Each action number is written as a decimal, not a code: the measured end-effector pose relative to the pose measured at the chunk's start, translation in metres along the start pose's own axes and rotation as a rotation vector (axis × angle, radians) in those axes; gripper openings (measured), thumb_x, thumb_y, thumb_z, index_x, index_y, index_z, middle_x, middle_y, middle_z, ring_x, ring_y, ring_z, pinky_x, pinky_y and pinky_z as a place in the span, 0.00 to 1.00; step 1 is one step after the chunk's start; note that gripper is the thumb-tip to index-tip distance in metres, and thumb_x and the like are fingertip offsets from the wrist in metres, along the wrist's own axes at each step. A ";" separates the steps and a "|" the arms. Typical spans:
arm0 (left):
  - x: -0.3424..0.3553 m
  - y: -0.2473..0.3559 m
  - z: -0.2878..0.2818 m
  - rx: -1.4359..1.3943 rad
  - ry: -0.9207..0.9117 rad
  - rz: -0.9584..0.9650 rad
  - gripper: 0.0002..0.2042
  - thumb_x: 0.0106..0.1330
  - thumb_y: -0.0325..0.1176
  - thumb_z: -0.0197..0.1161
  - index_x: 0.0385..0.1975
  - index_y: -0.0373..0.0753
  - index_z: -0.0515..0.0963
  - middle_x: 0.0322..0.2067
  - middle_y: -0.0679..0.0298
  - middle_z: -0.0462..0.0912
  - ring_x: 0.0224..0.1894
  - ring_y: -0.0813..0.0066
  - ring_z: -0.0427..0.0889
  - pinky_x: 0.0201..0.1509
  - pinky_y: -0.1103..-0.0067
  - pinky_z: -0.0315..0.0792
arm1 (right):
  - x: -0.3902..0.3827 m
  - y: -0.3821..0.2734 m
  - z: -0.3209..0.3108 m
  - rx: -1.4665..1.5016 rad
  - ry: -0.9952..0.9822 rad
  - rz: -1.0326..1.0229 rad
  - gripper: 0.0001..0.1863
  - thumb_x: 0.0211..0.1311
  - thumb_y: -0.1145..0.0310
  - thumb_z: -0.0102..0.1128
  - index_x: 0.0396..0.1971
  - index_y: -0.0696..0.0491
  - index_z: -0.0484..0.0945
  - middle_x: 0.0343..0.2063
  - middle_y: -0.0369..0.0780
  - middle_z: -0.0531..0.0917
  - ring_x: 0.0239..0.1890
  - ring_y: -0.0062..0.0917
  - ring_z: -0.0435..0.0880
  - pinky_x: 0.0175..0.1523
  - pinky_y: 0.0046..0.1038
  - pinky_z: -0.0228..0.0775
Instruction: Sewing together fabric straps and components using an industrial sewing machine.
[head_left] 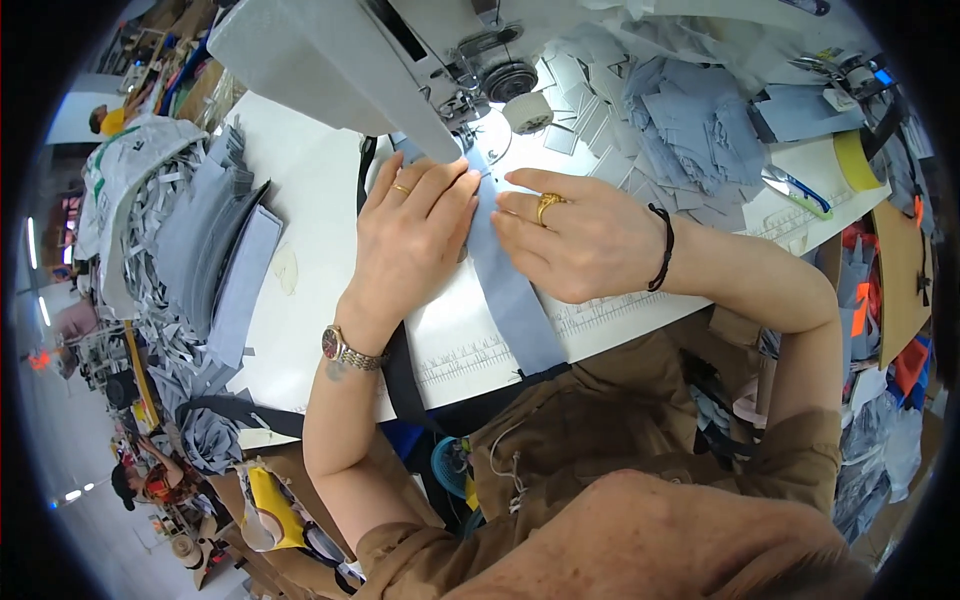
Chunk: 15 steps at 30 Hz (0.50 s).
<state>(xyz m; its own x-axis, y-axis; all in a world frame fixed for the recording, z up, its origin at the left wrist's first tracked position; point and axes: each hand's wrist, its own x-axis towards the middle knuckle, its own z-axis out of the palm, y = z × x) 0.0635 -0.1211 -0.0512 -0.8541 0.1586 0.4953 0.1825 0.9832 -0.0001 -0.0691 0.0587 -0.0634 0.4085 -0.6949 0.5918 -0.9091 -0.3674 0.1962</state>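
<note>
A long blue-grey fabric strip [515,300] runs from beneath the sewing machine's needle area [468,135] across the white table toward my lap. My left hand [415,225] is at the strip's left edge, close to the presser foot. Its thumb and index finger come together on the cloth, while the outer fingers fan out. My right hand [585,235] holds the strip's right edge with curled fingers; part of its grip is hidden. A black strap [403,375] passes under my left wrist and over the table's front edge.
Stacked grey-blue fabric pieces [205,240] lie at left beside a bag of scraps [130,190]. More cut pieces [690,125] are heaped at the back right, near scissors [797,190] and a yellow tape roll [855,162]. Printed rulers [600,315] line the table's front edge.
</note>
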 end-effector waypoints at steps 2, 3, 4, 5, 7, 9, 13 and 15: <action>0.001 0.000 -0.001 -0.004 0.003 -0.002 0.11 0.58 0.27 0.68 0.41 0.38 0.82 0.42 0.63 0.84 0.47 0.64 0.82 0.60 0.60 0.73 | 0.000 -0.002 0.000 -0.019 0.000 0.040 0.15 0.39 0.73 0.61 0.30 0.64 0.82 0.36 0.46 0.84 0.43 0.34 0.84 0.57 0.39 0.78; 0.000 0.000 0.000 -0.009 -0.004 -0.009 0.11 0.58 0.27 0.68 0.41 0.37 0.82 0.42 0.62 0.84 0.47 0.64 0.82 0.60 0.60 0.73 | 0.000 -0.002 0.000 -0.018 0.004 0.056 0.14 0.39 0.73 0.61 0.30 0.63 0.82 0.37 0.45 0.84 0.43 0.33 0.84 0.57 0.39 0.77; 0.000 -0.001 0.000 -0.010 0.011 -0.015 0.11 0.58 0.27 0.68 0.41 0.37 0.82 0.42 0.62 0.84 0.47 0.64 0.82 0.60 0.60 0.73 | 0.000 -0.003 0.001 -0.024 -0.009 0.064 0.14 0.39 0.73 0.61 0.30 0.63 0.82 0.37 0.45 0.84 0.43 0.33 0.84 0.57 0.39 0.77; -0.001 -0.002 0.001 -0.021 0.011 -0.028 0.11 0.59 0.27 0.67 0.42 0.37 0.82 0.42 0.62 0.85 0.47 0.64 0.82 0.60 0.61 0.73 | 0.000 -0.003 0.001 -0.014 -0.022 0.067 0.13 0.41 0.73 0.61 0.30 0.62 0.82 0.38 0.45 0.84 0.43 0.32 0.84 0.58 0.39 0.77; -0.001 -0.005 0.002 -0.030 0.009 -0.041 0.10 0.60 0.27 0.67 0.42 0.37 0.82 0.42 0.61 0.85 0.48 0.63 0.82 0.60 0.61 0.72 | 0.000 -0.002 0.003 -0.003 -0.032 0.070 0.13 0.42 0.73 0.62 0.31 0.62 0.82 0.39 0.45 0.84 0.44 0.32 0.84 0.59 0.39 0.76; 0.000 -0.010 0.005 -0.046 0.010 -0.055 0.10 0.61 0.27 0.66 0.42 0.37 0.82 0.42 0.60 0.84 0.49 0.62 0.82 0.60 0.61 0.72 | 0.000 0.000 0.004 -0.007 -0.033 0.082 0.13 0.43 0.73 0.61 0.31 0.62 0.81 0.40 0.45 0.84 0.44 0.32 0.84 0.60 0.39 0.75; 0.002 -0.014 0.008 0.004 0.014 -0.090 0.10 0.62 0.28 0.66 0.42 0.37 0.82 0.43 0.58 0.84 0.50 0.61 0.82 0.59 0.62 0.71 | 0.000 0.001 0.005 -0.034 -0.058 0.098 0.13 0.44 0.73 0.61 0.32 0.62 0.81 0.39 0.45 0.84 0.43 0.32 0.84 0.60 0.39 0.75; 0.001 -0.012 0.007 0.021 0.057 -0.052 0.10 0.61 0.28 0.67 0.41 0.37 0.82 0.44 0.58 0.83 0.50 0.61 0.81 0.58 0.63 0.72 | -0.001 0.000 0.004 -0.050 -0.066 0.082 0.13 0.45 0.73 0.61 0.33 0.62 0.82 0.39 0.45 0.84 0.44 0.32 0.84 0.60 0.39 0.75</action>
<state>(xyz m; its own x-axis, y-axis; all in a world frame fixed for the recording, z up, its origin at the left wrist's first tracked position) 0.0565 -0.1325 -0.0567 -0.8331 0.1027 0.5435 0.1282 0.9917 0.0091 -0.0686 0.0566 -0.0672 0.3352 -0.7614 0.5548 -0.9421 -0.2769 0.1892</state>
